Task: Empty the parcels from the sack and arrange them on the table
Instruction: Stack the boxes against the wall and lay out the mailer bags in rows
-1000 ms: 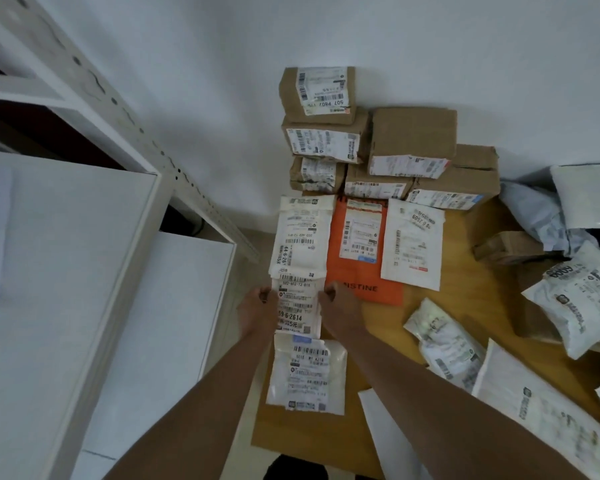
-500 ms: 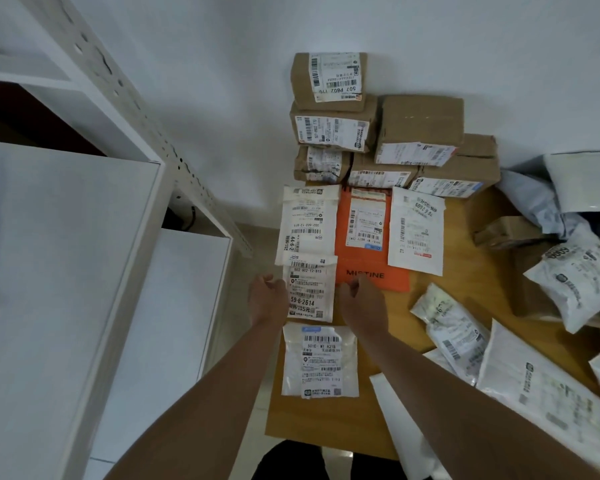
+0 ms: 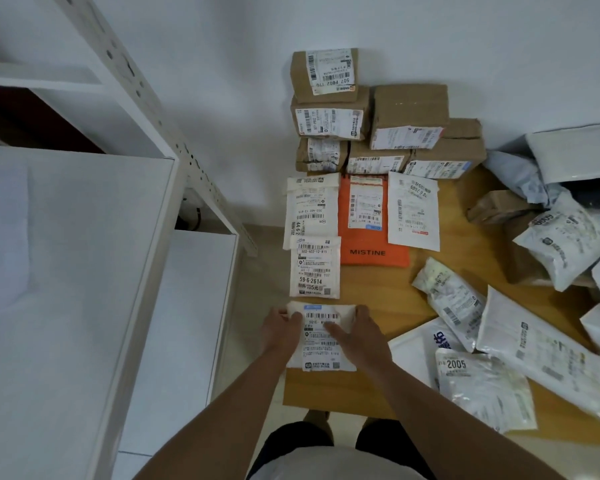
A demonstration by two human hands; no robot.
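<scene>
On the wooden table (image 3: pixel 378 306), flat white parcels lie in a column along the left edge. The nearest white parcel (image 3: pixel 321 356) is held from both sides: my left hand (image 3: pixel 280 330) grips its upper left corner, and my right hand (image 3: pixel 357 336) grips its right edge with the thumb across the label. Beyond it lie a second white parcel (image 3: pixel 314 268) and a third (image 3: pixel 310 209). An orange parcel (image 3: pixel 373 252) and another white one (image 3: pixel 413 213) lie beside them. Brown boxes (image 3: pixel 409 109) are stacked against the wall.
Several loose white bags (image 3: pixel 548 348) are heaped on the table's right side, with a pale crumpled bag (image 3: pixel 575 150) at the far right. A white metal shelf unit (image 3: pixel 66 271) stands close on the left, with a strip of floor between it and the table.
Both hands left the sides of the middle white parcel and drew back toward me, taking hold of the nearest white parcel.
</scene>
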